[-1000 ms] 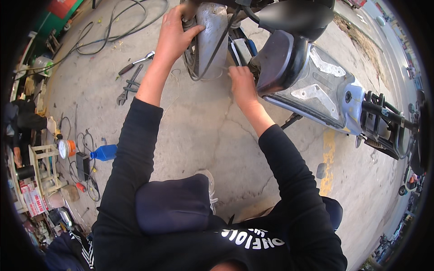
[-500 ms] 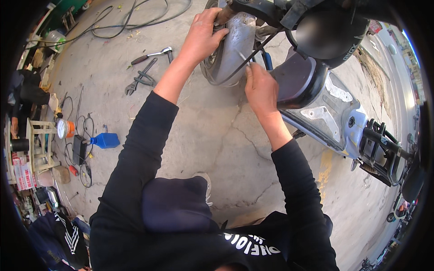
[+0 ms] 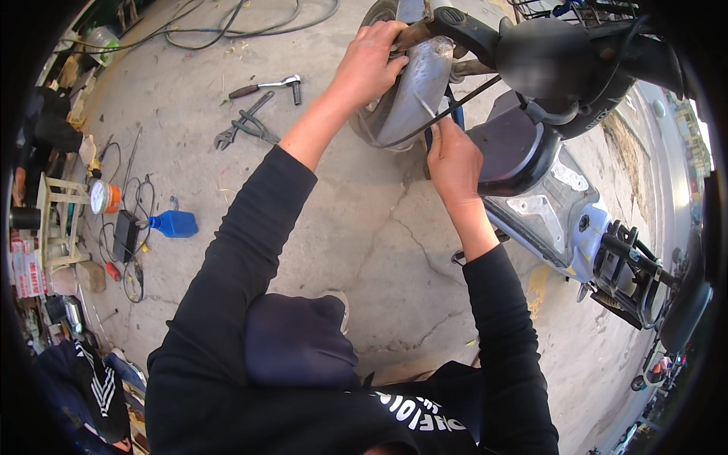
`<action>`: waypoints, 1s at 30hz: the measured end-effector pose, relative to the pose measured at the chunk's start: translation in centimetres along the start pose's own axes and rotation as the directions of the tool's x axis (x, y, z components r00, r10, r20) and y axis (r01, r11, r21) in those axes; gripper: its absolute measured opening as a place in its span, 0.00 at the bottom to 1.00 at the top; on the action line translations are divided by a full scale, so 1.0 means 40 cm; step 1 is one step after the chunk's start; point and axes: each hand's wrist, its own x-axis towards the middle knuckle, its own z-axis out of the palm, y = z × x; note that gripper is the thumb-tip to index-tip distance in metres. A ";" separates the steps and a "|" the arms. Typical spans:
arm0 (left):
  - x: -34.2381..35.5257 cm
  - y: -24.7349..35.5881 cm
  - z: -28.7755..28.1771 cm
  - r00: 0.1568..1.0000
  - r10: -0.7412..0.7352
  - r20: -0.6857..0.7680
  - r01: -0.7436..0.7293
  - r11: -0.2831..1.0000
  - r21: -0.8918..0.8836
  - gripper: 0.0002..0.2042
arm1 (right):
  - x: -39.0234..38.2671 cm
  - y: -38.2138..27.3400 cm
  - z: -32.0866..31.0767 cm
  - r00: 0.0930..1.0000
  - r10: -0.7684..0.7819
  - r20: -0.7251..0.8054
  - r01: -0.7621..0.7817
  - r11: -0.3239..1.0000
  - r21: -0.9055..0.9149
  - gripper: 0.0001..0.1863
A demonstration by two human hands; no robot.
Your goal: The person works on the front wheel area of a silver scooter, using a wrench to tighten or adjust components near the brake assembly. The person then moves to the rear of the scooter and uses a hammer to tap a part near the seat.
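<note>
Here's my left hand [image 3: 371, 64] up at the front end of the scooter [image 3: 506, 144], fingers over the rusty fork tube [image 3: 415, 35], thumb apart beside the grey fender [image 3: 426, 76]; whether it grips, I can't tell. My right hand [image 3: 455, 161] is closed around a slim metal rod [image 3: 425, 106], tip angled up-left across the fender. Left, on the concrete: a ratchet [image 3: 267, 86], a wrench [image 3: 224, 138] and pliers [image 3: 262, 132], crossed.

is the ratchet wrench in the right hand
No, the ratchet wrench lies on the ground, while the right hand grips a thin metal tool.
</note>
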 end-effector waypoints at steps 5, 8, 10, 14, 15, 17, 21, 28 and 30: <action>0.001 -0.001 -0.002 1.000 -0.008 0.022 0.007 1.000 0.020 0.23 | -0.011 0.002 -0.006 0.996 -0.028 0.082 0.030 0.999 -0.023 0.07; -0.001 -0.006 0.000 1.000 0.017 -0.004 -0.017 1.000 0.012 0.22 | -0.016 0.002 -0.001 0.998 -0.026 0.063 0.027 0.999 -0.022 0.06; 0.000 -0.007 0.004 1.000 0.019 -0.005 -0.019 1.000 0.003 0.22 | -0.017 0.005 -0.001 0.997 -0.043 0.066 0.046 0.998 -0.035 0.05; 0.002 -0.001 0.004 1.000 -0.010 0.018 0.010 1.000 -0.010 0.22 | 0.013 0.008 -0.026 0.996 -0.065 0.059 0.069 0.995 -0.075 0.05; 0.002 0.000 0.002 1.000 -0.015 0.019 0.016 1.000 -0.011 0.22 | 0.024 0.005 -0.033 0.998 -0.049 0.037 0.052 0.995 -0.082 0.05; 0.002 -0.007 -0.002 1.000 0.002 0.005 -0.001 1.000 -0.024 0.22 | 0.021 -0.013 -0.037 0.984 -0.068 0.165 0.086 0.991 -0.106 0.07; 0.002 -0.044 -0.026 0.998 0.062 0.014 -0.058 0.978 -0.199 0.22 | 0.053 -0.076 -0.071 0.929 -0.076 0.363 0.160 0.965 -0.207 0.14; -0.001 -0.059 -0.023 0.992 0.102 0.070 -0.082 0.966 -0.247 0.30 | 0.136 -0.113 -0.110 0.898 -0.156 0.411 0.296 0.905 -0.305 0.17; -0.008 -0.061 -0.014 0.994 0.085 0.071 -0.067 0.971 -0.229 0.33 | 0.152 -0.132 -0.121 0.897 -0.128 0.424 0.275 0.911 -0.307 0.07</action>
